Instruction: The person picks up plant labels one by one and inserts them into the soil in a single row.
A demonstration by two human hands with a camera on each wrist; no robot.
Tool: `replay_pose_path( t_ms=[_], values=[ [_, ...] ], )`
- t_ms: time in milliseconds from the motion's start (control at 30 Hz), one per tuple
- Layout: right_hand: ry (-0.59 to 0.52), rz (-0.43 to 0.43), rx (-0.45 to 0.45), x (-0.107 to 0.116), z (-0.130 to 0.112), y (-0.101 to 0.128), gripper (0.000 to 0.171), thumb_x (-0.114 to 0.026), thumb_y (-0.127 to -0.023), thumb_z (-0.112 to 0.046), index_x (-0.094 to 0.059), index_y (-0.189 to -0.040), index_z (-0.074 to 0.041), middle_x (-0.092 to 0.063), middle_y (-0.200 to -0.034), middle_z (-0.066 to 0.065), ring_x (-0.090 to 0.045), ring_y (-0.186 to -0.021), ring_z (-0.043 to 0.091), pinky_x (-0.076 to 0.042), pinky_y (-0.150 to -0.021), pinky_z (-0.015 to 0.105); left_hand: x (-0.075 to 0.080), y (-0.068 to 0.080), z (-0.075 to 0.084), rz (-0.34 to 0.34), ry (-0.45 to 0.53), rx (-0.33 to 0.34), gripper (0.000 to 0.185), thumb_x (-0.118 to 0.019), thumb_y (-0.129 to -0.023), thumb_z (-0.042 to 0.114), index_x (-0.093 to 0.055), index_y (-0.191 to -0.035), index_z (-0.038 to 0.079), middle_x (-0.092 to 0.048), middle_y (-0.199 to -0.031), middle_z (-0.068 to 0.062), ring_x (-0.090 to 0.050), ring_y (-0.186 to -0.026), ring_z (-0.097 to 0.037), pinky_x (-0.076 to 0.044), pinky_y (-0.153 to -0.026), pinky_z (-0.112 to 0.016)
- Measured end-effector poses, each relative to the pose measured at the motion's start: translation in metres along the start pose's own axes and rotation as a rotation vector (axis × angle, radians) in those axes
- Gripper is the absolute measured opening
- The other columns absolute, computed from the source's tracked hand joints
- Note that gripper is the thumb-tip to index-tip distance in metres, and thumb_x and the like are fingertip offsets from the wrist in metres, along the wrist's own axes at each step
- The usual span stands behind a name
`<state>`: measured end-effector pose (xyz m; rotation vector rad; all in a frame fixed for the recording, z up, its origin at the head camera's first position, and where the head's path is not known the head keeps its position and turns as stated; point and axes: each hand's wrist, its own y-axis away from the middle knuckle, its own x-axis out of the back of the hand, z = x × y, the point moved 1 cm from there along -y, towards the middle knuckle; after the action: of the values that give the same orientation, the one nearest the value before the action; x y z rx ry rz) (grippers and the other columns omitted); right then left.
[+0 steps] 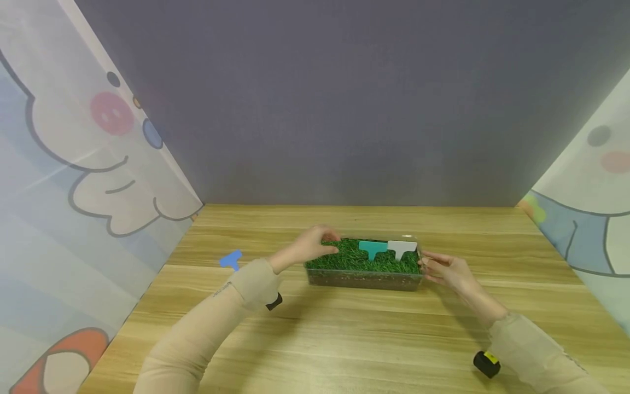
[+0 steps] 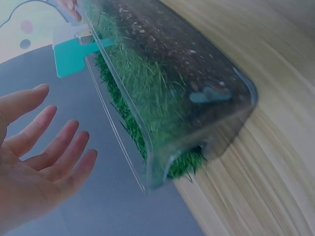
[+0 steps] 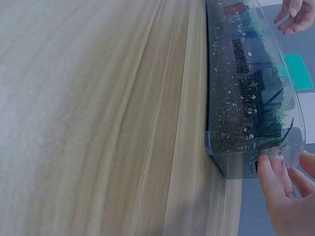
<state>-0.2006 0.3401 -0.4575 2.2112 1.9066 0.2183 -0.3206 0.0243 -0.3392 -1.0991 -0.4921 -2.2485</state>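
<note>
Hovering over the left end of the clear planter box point(image 1: 365, 279), the left hand point(image 1: 310, 246) has its fingers spread and relaxed, gripping nothing; the left wrist view shows the open palm point(image 2: 37, 162) apart from the box's plastic wall point(image 2: 206, 123). At the right end, the right hand point(image 1: 445, 269) rests its fingertips point(image 3: 269, 169) against the corner of the box, fingers fairly straight; whether they truly pinch the rim I cannot tell. The box sits at the centre of the wooden table point(image 1: 344, 339), filled with dark soil and topped with green grass point(image 1: 354, 256). Two plant labels stand in the grass toward the right: a teal label point(image 1: 372, 249) and, just beside it, a white label point(image 1: 401, 248). A blue label point(image 1: 231, 260) lies on the table at centre left, well apart from the box. I'd judge this a steadying step between labels: the right hand braces the box, and the next move calls for the left hand to reach back left for the blue label and pinch its head.
</note>
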Motion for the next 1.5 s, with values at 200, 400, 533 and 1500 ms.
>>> replay_pose_path(
  t_ms=[200, 400, 533, 1500],
  values=[
    [0.002, -0.002, 0.0, 0.001, 0.001, 0.0, 0.092, -0.074, -0.06, -0.046, -0.037, -0.131, -0.002, -0.064, -0.093, -0.01, -0.062, -0.086, 0.007, -0.048, -0.079, 0.028, 0.008, 0.014, -0.007, 0.026, -0.014, 0.005, 0.028, -0.062, -0.083, 0.014, -0.059, -0.109, 0.003, -0.057, -0.11, -0.007, -0.052, -0.101, -0.023, -0.043, -0.086, -0.038],
    [0.005, -0.018, 0.007, 0.0, -0.001, 0.0, 0.096, -0.074, -0.059, -0.048, -0.035, -0.132, -0.001, -0.063, -0.096, -0.009, -0.061, -0.087, 0.006, -0.048, -0.08, 0.028, 0.017, 0.031, -0.019, 0.042, 0.021, 0.004, 0.029, -0.061, -0.083, 0.014, -0.059, -0.109, 0.002, -0.056, -0.112, -0.009, -0.051, -0.102, -0.026, -0.042, -0.085, -0.037],
    [-0.008, -0.028, 0.007, 0.0, -0.003, 0.002, 0.092, -0.074, -0.06, -0.047, -0.038, -0.131, -0.003, -0.064, -0.095, -0.011, -0.061, -0.087, 0.006, -0.048, -0.08, 0.027, 0.023, 0.043, -0.029, 0.054, 0.056, -0.01, 0.029, -0.06, -0.083, 0.012, -0.058, -0.109, -0.002, -0.054, -0.114, -0.014, -0.051, -0.102, -0.03, -0.042, -0.086, -0.04],
    [-0.026, -0.067, 0.042, -0.005, -0.014, 0.013, 0.07, -0.072, -0.067, -0.041, -0.049, -0.125, -0.01, -0.064, -0.096, -0.009, -0.061, -0.088, 0.006, -0.048, -0.079, 0.027, 0.046, 0.12, -0.079, 0.046, -0.076, 0.103, 0.027, -0.062, -0.081, 0.011, -0.059, -0.104, -0.002, -0.06, -0.104, -0.013, -0.054, -0.094, -0.03, -0.045, -0.081, -0.043]
  ],
)
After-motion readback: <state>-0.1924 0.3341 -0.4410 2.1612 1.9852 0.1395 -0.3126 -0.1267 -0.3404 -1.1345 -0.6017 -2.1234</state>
